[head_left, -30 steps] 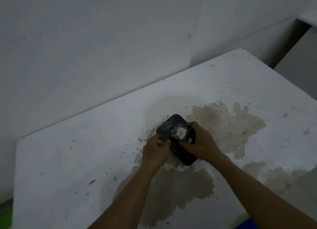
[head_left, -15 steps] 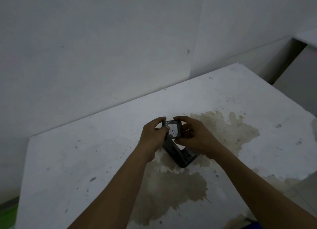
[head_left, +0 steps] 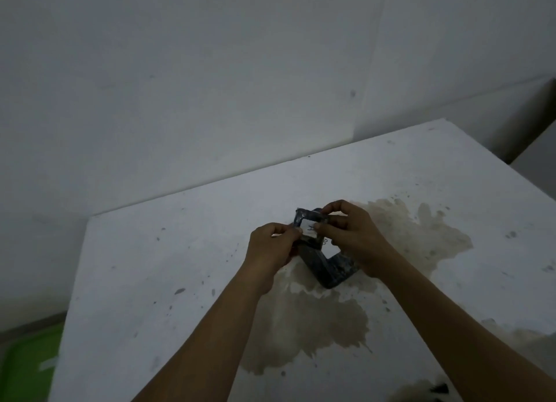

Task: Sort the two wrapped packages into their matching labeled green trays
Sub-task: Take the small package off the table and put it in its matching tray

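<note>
Both hands are pinching a small dark wrapped package (head_left: pixel 310 225) between them, raised above the table rather than lying on it. The left hand (head_left: pixel 275 246) is closing thumb and fingertips on the package's left edge, and the right hand (head_left: pixel 350 236) is gripping its right side, with the thumb (head_left: pixel 329 228) pressing across the front and the forefinger (head_left: pixel 334 206) curling over the top edge. A white label (head_left: pixel 310 229) is facing the camera on the front of the package; there is writing on it, but it is too blurred and partly covered to read.

Just below and behind the held one, a second dark package (head_left: pixel 329 270) is lying on the table — flatter, larger, its near corner pointing toward the camera. The right hand's heel is hovering over its right end; whether the two packages are touching cannot be told.

The white table (head_left: pixel 150 281) is carrying a broad brownish stain (head_left: pixel 325 326) that is spreading under and around both packages, plus scattered dark specks. Both bare forearms are reaching in from the bottom of the view. Off the table's left edge, lower down, a green tray (head_left: pixel 28 356) is showing — only a part of it, with a pale strip on it whose text cannot be made out.
</note>
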